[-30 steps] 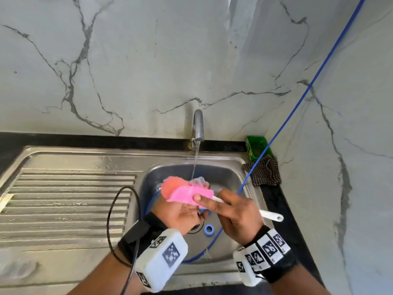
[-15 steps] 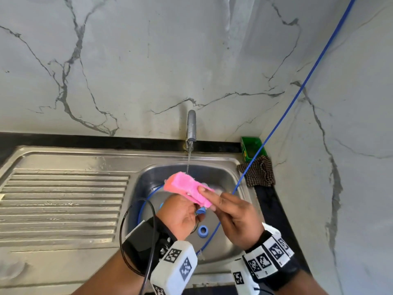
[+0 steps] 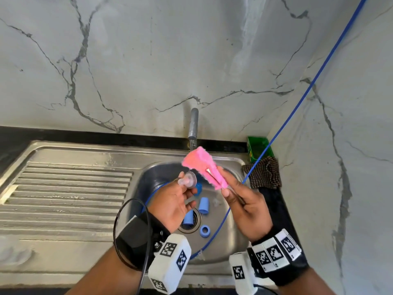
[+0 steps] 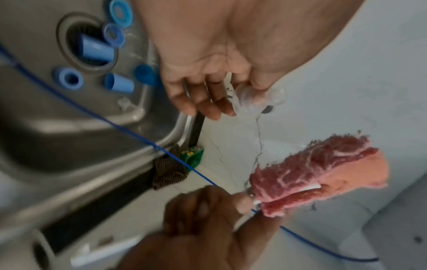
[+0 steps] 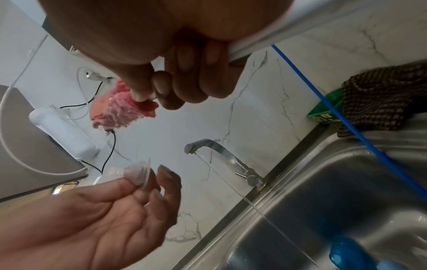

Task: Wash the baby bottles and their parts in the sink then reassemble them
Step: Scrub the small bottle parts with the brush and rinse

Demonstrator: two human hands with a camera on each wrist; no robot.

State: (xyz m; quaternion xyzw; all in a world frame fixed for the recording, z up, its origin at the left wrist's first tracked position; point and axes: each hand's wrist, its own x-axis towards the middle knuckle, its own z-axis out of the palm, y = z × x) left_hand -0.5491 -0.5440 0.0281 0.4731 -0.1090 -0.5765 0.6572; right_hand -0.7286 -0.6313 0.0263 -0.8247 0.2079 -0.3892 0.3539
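Washing is in the middle: one teat in hand, the blue parts wait in the sink.

My left hand [image 3: 174,201] is half open, palm up, and pinches a clear teat [image 3: 188,180] between thumb and fingertips, lifted above the sink [image 3: 238,235]. My right hand [image 3: 246,207] is closed around the white handle of the pink sponge brush [image 3: 204,167], whose head stands just beside the teat and does not touch it. The tap [image 3: 193,124] runs a thin stream behind them. Below, several blue parts lie on the sink bottom: a blue cap [image 3: 203,205] near the drain, another cap [image 3: 188,218] on the drain, a blue ring [image 3: 205,231]. I judge that the scrubbing is only partly done; I see no bottle body clearly, and no piece is put together yet, so all the reassembly is left.
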